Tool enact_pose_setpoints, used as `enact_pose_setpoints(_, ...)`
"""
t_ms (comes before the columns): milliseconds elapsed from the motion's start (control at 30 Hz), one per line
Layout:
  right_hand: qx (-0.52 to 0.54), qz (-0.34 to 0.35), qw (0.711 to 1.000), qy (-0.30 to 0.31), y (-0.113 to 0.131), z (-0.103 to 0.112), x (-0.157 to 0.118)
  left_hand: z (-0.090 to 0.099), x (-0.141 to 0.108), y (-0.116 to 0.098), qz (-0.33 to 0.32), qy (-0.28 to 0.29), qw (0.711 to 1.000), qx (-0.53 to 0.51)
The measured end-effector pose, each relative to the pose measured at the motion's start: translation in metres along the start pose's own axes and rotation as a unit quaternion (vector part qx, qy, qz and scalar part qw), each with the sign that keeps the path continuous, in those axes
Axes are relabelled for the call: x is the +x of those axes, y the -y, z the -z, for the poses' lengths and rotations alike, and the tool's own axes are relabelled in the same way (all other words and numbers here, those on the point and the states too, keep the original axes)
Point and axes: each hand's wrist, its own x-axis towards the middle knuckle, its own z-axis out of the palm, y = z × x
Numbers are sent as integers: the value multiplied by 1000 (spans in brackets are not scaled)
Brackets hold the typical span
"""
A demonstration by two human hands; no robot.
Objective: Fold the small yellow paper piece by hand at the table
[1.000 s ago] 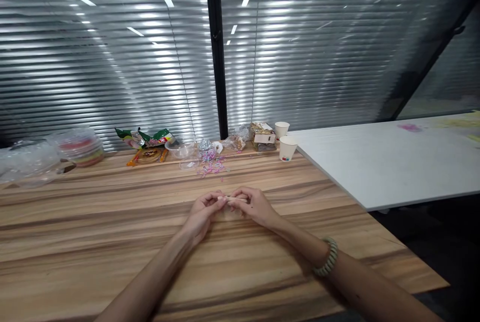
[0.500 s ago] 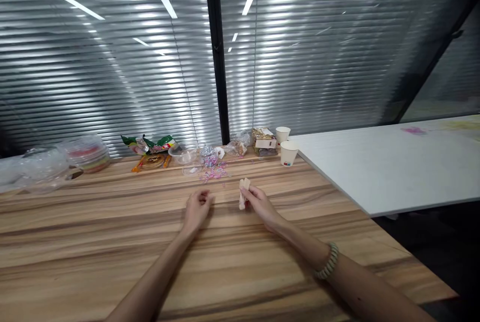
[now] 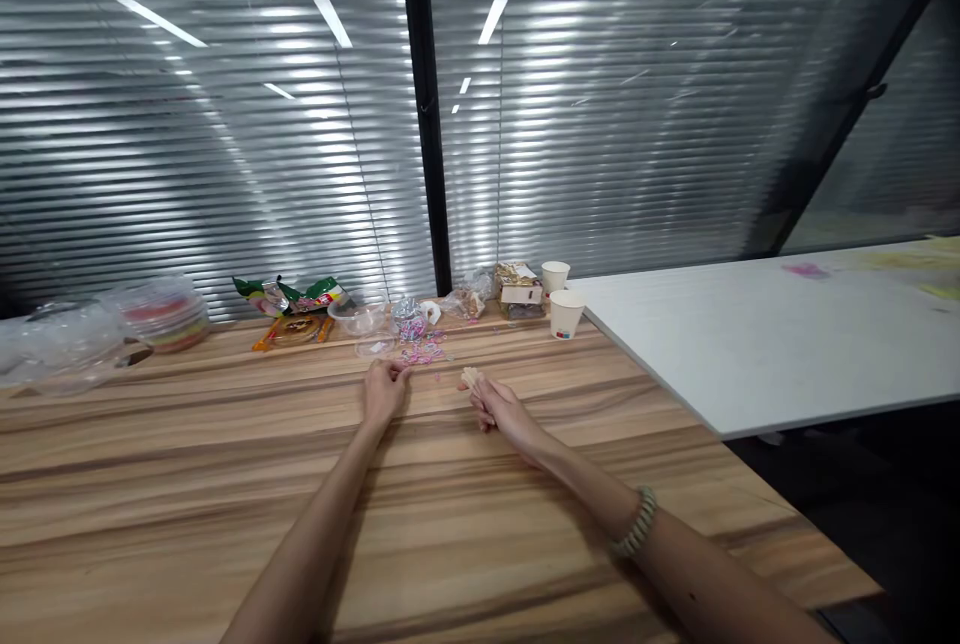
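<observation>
Hands have parted since a second ago. Right hand (image 3: 501, 409) now alone pinches the small tan sticks (image 3: 472, 378), raised just off the surface (image 3: 525, 544). Left hand (image 3: 384, 392) reaches forward, loosely curled, holding nothing, near the pink clips (image 3: 420, 352).

Paper cups (image 3: 561, 301): two. Hands: two. Wooden sticks (image 3: 473, 382): two. Tables: two.
</observation>
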Motion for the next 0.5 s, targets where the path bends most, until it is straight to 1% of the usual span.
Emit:
enact_pose_setpoints(67, 23, -19, 1000, 3, 1, 0, 0, 4, -11, -8, -10, 25, 997, -78)
enact_pose_setpoints(133, 34, -33, 999, 2, 2, 0, 0, 8, -28, -18, 0, 72, 981, -178)
enact_pose_setpoints(200, 31, -36, 999, -2, 3, -1, -1, 11, -47, -30, 42, 146, 950, -271)
enact_pose_setpoints(267, 26, -37, 999, -1, 3, -1, -1, 12, -64, -42, 105, 200, 912, -342)
enact_pose_setpoints(333, 22, -34, 999, 0, 2, -2, -2, 13, -76, -54, 132, 236, 876, -399)
enact_pose_setpoints(400, 19, -29, 999, -4, 1, -2, -1, 13, -81, -62, 139, 255, 848, -444)
enact_pose_setpoints(433, 17, -26, 999, -7, 0, -2, -1, 13, -82, -65, 141, 264, 838, -457)
enact_pose_setpoints(500, 8, -19, 1000, -6, 0, -2, -1, 13, -82, -67, 149, 278, 829, -462)
